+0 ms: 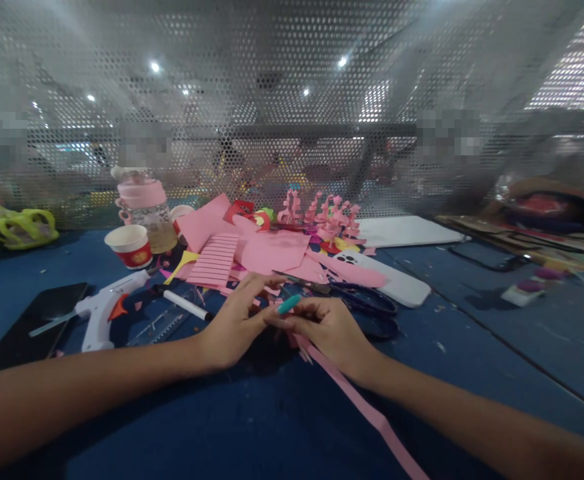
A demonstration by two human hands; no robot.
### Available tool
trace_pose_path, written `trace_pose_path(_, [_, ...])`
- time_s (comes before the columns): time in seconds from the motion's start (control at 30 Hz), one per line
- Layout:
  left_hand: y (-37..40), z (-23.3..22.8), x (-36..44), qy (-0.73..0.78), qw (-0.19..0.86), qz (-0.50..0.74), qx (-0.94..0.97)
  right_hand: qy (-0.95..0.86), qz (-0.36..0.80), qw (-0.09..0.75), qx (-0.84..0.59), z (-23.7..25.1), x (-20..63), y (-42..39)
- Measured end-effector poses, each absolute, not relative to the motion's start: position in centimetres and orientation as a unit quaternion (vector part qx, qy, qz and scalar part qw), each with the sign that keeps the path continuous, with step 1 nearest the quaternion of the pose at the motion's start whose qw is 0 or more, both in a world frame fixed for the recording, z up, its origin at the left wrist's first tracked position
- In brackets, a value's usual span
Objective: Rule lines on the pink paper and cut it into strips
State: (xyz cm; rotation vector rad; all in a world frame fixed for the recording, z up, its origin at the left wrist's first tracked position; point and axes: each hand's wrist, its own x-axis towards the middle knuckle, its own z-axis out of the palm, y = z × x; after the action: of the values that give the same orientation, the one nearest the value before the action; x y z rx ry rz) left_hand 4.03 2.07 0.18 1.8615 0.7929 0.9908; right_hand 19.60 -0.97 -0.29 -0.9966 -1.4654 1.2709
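My left hand [232,327] and my right hand [329,330] meet over the dark blue table, fingertips pinched together. Between them is the end of a long pink paper strip [355,393], which trails down to the lower right, past my right wrist. A teal, nail-shaped piece [289,305] shows at my left thumb tip; I cannot tell if it is a fingernail. My fingers hide the strip's end. Just beyond the right hand lie dark-handled scissors [372,300]. A black-and-white marker [185,303] lies close to my left hand.
Pink paper sheets [272,250], a lined pink piece [215,260] and curled pink paper shapes [329,217] are heaped ahead. A glue gun [105,307], black tablet-like slab [35,323], paper cup [129,247] and bottle [145,207] stand left. A white phone [397,283] lies right.
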Motion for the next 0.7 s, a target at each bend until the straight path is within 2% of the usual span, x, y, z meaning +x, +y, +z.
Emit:
trace_pose_path(0.23, [1.86,0.74,4.14,0.241,0.474,0.380,0.757,-0.597,0.508,0.467,-0.409,0.02,19.68,-0.82])
trace_pose_path(0.53, [1.79,0.70,4.22,0.323,0.481,0.398,0.711,-0.534,0.545,0.501,-0.409,-0.04,19.50,-1.01])
trace_pose_path(0.7, [2.03,0.91,4.35,0.349,0.476,0.416,0.692,-0.552,0.549,0.483,-0.401,0.35,19.35,-1.08])
